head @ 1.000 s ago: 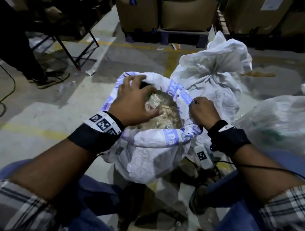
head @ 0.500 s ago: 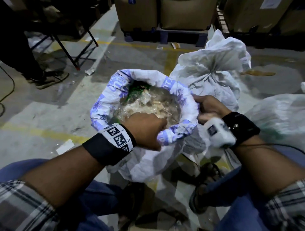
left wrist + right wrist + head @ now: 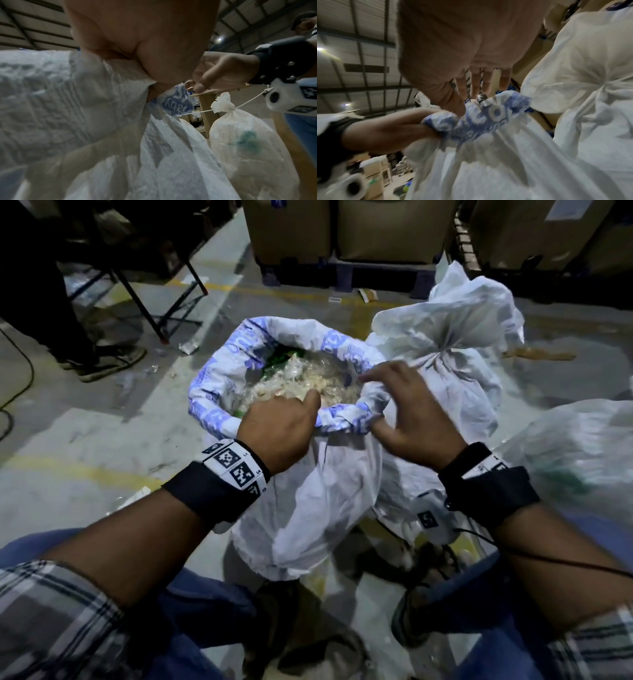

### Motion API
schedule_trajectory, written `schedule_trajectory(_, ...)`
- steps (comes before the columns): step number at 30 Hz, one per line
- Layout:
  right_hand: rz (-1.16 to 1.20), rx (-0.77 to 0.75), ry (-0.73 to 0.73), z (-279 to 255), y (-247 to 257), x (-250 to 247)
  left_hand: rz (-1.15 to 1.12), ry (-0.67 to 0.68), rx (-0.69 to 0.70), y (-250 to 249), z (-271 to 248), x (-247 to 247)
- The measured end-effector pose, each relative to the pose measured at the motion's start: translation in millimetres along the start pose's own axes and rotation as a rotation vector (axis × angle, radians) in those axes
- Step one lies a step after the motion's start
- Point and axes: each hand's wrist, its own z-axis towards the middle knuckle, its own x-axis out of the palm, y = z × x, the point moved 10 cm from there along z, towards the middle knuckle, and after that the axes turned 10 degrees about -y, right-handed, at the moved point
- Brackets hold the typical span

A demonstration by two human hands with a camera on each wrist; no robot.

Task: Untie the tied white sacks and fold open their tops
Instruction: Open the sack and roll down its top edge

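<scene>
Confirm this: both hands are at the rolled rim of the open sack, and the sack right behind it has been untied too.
Not quite. Both the left hand and right hand are at the open sack's rolled rim, but the sack behind it is still tied, its neck gathered tight. The head view shows it.

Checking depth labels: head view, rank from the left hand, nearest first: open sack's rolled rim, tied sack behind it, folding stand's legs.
1. Rolled rim: gripped by the left hand.
2. Tied sack: behind, to the right.
3. Folding stand legs: far left.
</scene>
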Motion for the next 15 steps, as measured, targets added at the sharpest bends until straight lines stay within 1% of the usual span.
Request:
schedule_trajectory(1,-0.044,-0.075,0.124,-6.2,11.1,14.4,0.011,0.005,0.004,0.1,2.0,-0.6)
schedule_trajectory(2,-0.120,-0.131,0.211,-13.1,17.8,26.7,0.018,0.003,0.015,-1.2,3.8,-1.6)
schedule_trajectory(3,-0.207,-0.161,0.255,-17.6,19.0,35.0,0.020,0.009,0.027,-3.3,4.4,-1.6)
schedule_trajectory(4,-0.287,-0.175,0.256,-18.9,17.4,38.9,0.014,0.027,0.041,-6.8,3.8,0.3)
schedule_trajectory(6,-0.386,-0.207,0.174,-15.0,17.9,35.3,-0.072,0.088,0.079,-16.8,-2.7,8.6)
schedule_trajectory(7,-0.417,-0.239,0.123,-14.0,19.4,32.4,-0.165,0.149,0.098,-21.6,-7.7,14.9)
schedule_trajectory(9,-0.465,-0.328,0.034,-16.2,24.7,32.0,-0.400,0.358,0.089,-24.5,-18.7,27.5)
schedule_trajectory(10,-0.486,-0.378,0.002,-19.5,28.5,34.8,-0.520,0.437,0.072,-23.0,-21.1,28.9)
schedule_trajectory(11,-0.498,-0.419,-0.031,-22.8,32.2,37.4,-0.587,0.475,0.069,-20.2,-21.2,28.3)
schedule_trajectory(12,-0.503,-0.447,-0.070,-25.1,35.2,38.0,-0.597,0.464,0.071,-14.8,-18.4,26.5)
schedule_trajectory(13,-0.500,-0.471,-0.118,-26.3,38.6,37.0,-0.567,0.416,0.063,-7.1,-13.5,23.7)
schedule_trajectory(15,-0.489,-0.495,-0.177,-25.6,46.2,34.3,-0.429,0.234,0.008,9.7,-3.1,12.1)
